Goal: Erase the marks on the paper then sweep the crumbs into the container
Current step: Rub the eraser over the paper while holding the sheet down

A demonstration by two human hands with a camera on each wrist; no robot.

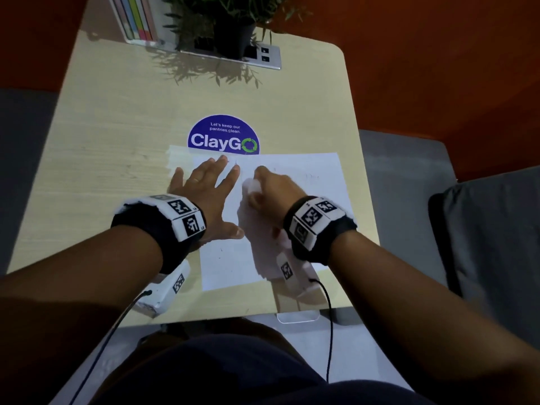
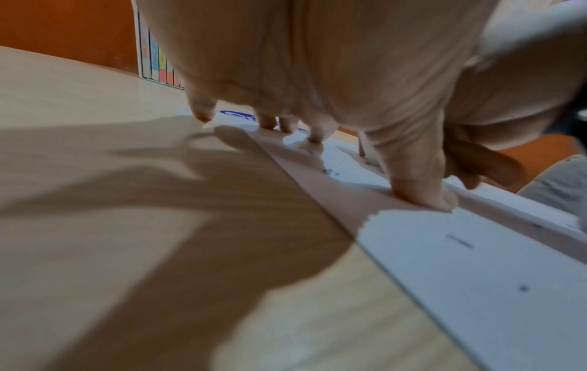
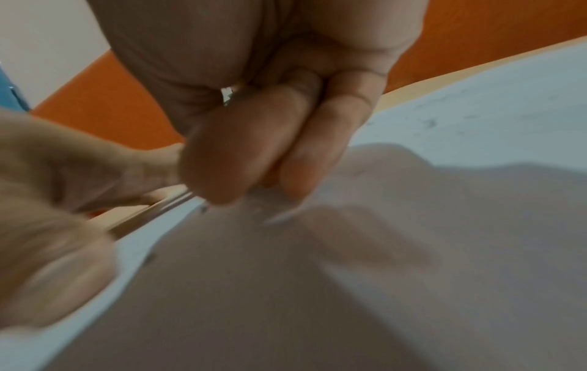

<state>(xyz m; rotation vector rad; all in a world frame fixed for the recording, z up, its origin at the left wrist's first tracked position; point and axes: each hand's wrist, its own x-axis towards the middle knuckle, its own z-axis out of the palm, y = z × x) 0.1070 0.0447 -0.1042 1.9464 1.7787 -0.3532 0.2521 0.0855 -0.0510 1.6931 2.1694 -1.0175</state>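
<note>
Left hand (image 1: pixel 204 188) splayed flat, fingers straight, pinning paper (image 1: pixel 309 176) at its left edge on table (image 1: pixel 117 141). Right hand (image 1: pixel 271 188) curled, fingertips bunched on the sheet; eraser presumably inside, not clearly seen. Container not identified. Risked creasing the sheet under hard rubbing, scattering crumbs (image 2: pixel 330 172) off the paper

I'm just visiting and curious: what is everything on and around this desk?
Table: one, light wood, under everything.
Paper: one white sheet, near edge, faint marks.
Sticker: one, blue, reads ClayGo, behind the paper.
Potted plant: one, green, far edge.
Socket panel: one, grey, beside the plant.
Coloured folders: several, far left.
Container: one, clear, near edge.
Eraser: one, white, in right hand.
Left hand: flat, pressing the paper.
Right hand: grips the eraser.
</note>
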